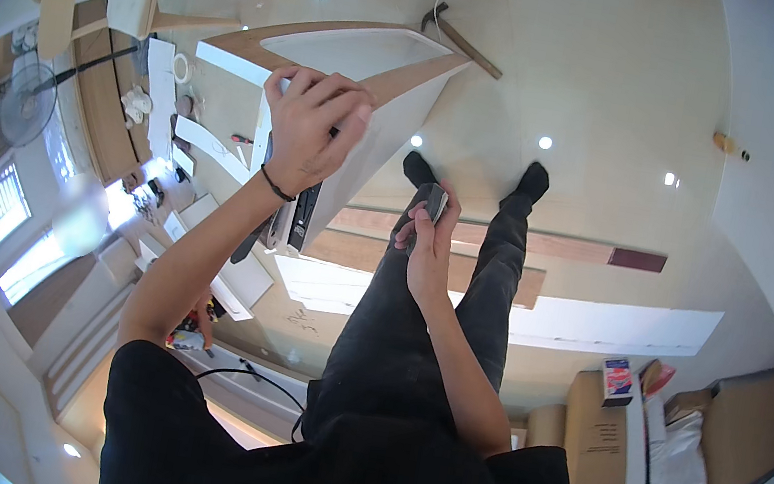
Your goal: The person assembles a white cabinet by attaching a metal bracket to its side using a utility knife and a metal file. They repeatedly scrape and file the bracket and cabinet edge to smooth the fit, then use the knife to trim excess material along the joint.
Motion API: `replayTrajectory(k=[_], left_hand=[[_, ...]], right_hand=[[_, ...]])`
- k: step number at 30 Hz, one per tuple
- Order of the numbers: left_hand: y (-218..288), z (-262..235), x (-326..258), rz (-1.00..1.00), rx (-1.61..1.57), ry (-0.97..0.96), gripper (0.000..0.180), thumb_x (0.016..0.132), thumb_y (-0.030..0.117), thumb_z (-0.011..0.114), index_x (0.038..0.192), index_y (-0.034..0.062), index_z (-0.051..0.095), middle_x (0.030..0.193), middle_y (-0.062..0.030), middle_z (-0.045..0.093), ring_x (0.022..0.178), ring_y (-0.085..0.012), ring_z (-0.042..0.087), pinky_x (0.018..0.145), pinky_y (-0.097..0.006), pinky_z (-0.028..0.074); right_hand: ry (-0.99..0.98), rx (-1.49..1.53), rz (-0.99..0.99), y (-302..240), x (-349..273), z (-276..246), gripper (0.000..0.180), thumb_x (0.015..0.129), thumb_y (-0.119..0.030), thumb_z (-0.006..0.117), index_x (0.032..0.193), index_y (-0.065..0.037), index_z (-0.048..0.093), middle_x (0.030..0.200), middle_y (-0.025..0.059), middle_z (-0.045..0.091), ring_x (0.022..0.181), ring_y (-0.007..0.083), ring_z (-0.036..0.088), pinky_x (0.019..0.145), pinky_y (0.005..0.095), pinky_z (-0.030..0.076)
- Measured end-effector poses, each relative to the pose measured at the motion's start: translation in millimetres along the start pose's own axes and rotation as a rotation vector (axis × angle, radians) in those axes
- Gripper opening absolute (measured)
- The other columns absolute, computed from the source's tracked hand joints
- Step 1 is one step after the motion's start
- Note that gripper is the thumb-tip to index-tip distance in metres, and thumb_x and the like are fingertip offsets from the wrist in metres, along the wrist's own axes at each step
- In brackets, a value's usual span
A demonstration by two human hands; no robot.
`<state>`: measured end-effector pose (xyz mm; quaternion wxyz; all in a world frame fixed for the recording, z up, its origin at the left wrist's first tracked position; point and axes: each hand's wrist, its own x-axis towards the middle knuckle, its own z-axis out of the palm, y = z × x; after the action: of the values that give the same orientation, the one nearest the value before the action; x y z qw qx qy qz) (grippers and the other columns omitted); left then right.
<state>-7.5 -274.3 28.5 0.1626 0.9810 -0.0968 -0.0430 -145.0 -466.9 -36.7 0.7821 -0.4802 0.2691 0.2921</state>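
floor: glossy pale tiled floor, ceiling-light reflections on it; the person stands on it in black trousers and black socks.
cabinet: large white-faced cabinet carcass with wood-coloured edges, tipped on its side, open face up, just ahead-left of the feet.
white panels: long white flat boards lying on the floor, running right from under the legs.
wood strips: two brown wooden planks flat on the floor, just beyond the white boards, parallel to them.
boxes: brown cardboard cartons lower right, a small red-and-white box on top of one.
fan: grey standing fan at far left, near the window.
hammer: wooden-handled hammer on the floor just beyond the cabinet's far corner.
left hand: left hand curled closed over the near top edge of the cabinet wall, fingers wrapped on the rim, black band on the wrist.
right hand: right hand closed around a small dark flat rectangular object, held upright between thumb and fingers, over the legs, just right of the cabinet; what it is, can't tell.
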Motion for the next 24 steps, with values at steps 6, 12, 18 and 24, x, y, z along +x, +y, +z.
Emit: replayTrajectory(k=[6,12,18,24], left_hand=[[-12,-35,-12,-0.131,-0.349,0.183,0.031,0.102,0.01,0.052,0.131,0.0009,0.059,0.126,-0.0145,0.066,0.115,-0.0279,0.058,0.103,-0.043,0.04],[-11,-82,-124,-0.257,-0.157,0.151,0.05,0.096,0.002,0.057,0.141,-0.0108,0.04,0.14,-0.0266,0.049,0.129,-0.0393,0.048,0.111,-0.045,0.035],[53,-130,-290,-0.273,-0.282,-0.02,0.057,0.084,0.0,0.069,0.134,-0.0041,0.041,0.132,-0.0277,0.051,0.122,-0.0439,0.052,0.102,-0.05,0.043],[78,-134,-358,-0.728,-0.263,0.102,0.055,0.083,-0.002,0.067,0.132,-0.0021,0.041,0.131,-0.0283,0.05,0.122,-0.0452,0.05,0.104,-0.054,0.041]], right_hand=[[-0.006,-0.141,-0.259,22,-22,23,0.054,0.105,-0.02,0.043,0.151,-0.004,0.021,0.117,0.011,0.05,0.087,0.0132,0.055,0.074,0.026,0.048],[0.132,-0.324,-0.736,-42,-17,69,0.07,0.091,-0.008,0.068,0.145,0.007,0.026,0.132,0.0244,0.052,0.108,0.0264,0.058,0.094,0.0382,0.047],[0.116,-0.769,-1.128,-191,66,145,0.054,0.082,-0.017,0.083,0.126,-0.001,0.057,0.126,0.0167,0.056,0.118,0.0307,0.056,0.098,0.0399,0.047],[0.257,-1.12,-1.383,-300,203,256,0.049,0.089,-0.038,0.075,0.123,-0.005,0.063,0.122,0.0161,0.06,0.115,0.0333,0.059,0.098,0.0467,0.048]])
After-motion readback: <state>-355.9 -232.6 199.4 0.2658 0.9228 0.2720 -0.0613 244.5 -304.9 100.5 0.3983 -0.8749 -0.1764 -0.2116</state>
